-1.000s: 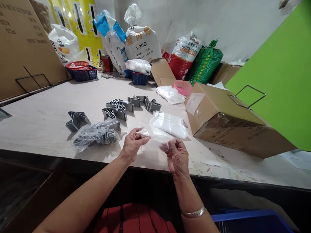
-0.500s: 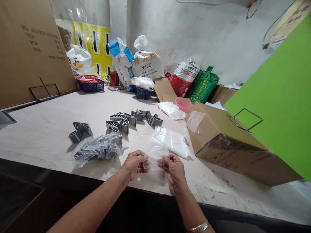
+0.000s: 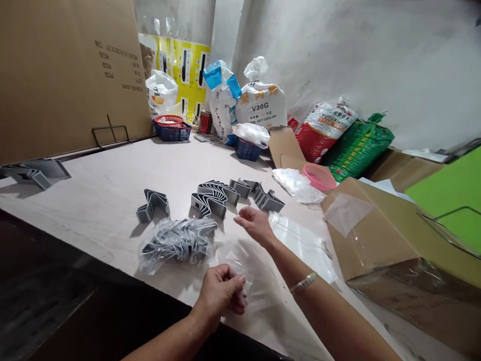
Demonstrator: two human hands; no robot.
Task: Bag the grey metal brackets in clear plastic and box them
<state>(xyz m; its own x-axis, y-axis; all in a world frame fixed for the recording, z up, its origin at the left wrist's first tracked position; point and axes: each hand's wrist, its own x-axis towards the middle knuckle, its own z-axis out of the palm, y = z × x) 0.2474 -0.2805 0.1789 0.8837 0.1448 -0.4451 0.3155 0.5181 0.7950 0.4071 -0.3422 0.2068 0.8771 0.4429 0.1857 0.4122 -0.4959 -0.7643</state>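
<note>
Bench (image 3: 120,165) top, pale and lightly creased, spreads before us under a grey wall (image 3: 338,50); taking our left hand (image 3: 227,293) as the clock's centre, its dark front edge slants from ten o'clock down to five. Between ten and eleven rises a big cardboard box (image 3: 67,75), and near twelve hangs a yellow printed sheet (image 3: 193,65). A white V30G sack (image 3: 263,110) stands just past twelve, with a red-and-white sack (image 3: 325,133) and a green sack (image 3: 363,148) leaning towards one.

Our left hand is pinched on a clear plastic bag (image 3: 257,273), which spreads over the bench towards two. Our right hand (image 3: 246,220), thumb and fingers apart, hovers at one, near the nested grey brackets (image 3: 214,198) at twelve.

A filled plastic bundle (image 3: 178,245) lies at ten, between us and a lone grey bracket (image 3: 152,205). Our right forearm (image 3: 296,281) crosses in front of flat plastic bags (image 3: 304,243) at two; beyond them a brown carton (image 3: 379,230) takes up the side of the bench.
</note>
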